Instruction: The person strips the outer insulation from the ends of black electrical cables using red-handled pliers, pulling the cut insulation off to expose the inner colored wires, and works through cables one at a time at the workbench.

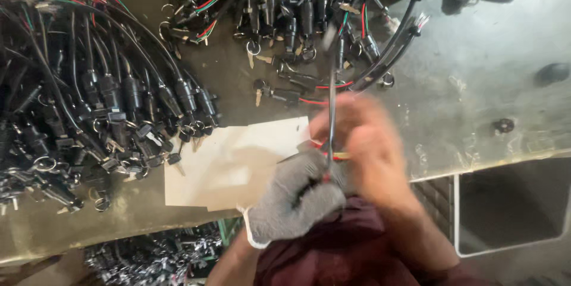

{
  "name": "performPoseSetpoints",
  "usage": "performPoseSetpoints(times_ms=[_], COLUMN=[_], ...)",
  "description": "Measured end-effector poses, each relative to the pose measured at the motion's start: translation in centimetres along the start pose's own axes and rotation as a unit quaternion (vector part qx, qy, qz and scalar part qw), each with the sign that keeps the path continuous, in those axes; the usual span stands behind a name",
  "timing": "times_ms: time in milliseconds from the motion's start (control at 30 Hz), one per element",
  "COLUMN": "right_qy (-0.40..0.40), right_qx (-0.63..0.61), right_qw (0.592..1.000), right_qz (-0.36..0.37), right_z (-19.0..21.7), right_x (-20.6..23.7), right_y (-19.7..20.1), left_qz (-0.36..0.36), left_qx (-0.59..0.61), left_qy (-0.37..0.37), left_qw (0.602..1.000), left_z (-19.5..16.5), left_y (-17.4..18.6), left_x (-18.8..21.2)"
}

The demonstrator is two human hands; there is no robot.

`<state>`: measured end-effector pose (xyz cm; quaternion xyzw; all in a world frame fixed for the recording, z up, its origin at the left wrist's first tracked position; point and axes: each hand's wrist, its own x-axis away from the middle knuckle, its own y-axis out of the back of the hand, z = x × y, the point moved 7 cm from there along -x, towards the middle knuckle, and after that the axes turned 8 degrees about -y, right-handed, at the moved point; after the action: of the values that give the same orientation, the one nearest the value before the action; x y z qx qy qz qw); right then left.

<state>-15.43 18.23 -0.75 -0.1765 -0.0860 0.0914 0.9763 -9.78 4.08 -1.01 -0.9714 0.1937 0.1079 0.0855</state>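
On the far left of the metal workbench lies a big heap of black wired key switches, keys and rings dangling, laid in rough rows as if already handled; whether they are finished I cannot tell. Just right of it sits a pale sheet of card, bare. Over its edge the left hand, in a grey knit glove, has its fingers curled tight around the lower end of a thin black cable with red wire showing. The bare right hand is blurred, so its fingers seem pinched at the same cable, but I cannot be sure. Beyond, a second loose pile of switches spreads along the back, tangled, seemingly awaiting work.
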Motion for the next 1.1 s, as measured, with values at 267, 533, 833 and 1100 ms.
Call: performPoseSetpoints(times_ms=[267,533,833,1100], right_qy=[0.006,0.196,0.205,-0.013], right_qx=[0.086,0.437,0.548,-0.071], right_qw=[0.987,0.860,0.807,0.961], right_qz=[0.138,0.177,0.081,0.267], right_z=[0.8,0.4,3.2,10.2], right_x=[5.1,7.7,4.4,3.2], right_y=[-7.7,-4.8,-4.7,-5.0], left_qz=[-0.233,-0.280,-0.252,0.088], left_qx=[0.265,0.325,0.255,-0.045], left_qy=[0.184,0.009,0.000,0.027], left_qw=[0.917,0.903,0.933,0.995], left_z=[3.6,-0.8,2.0,1.0], left_y=[-0.1,3.0,2.3,-6.7], left_x=[4.2,1.5,5.8,4.8])
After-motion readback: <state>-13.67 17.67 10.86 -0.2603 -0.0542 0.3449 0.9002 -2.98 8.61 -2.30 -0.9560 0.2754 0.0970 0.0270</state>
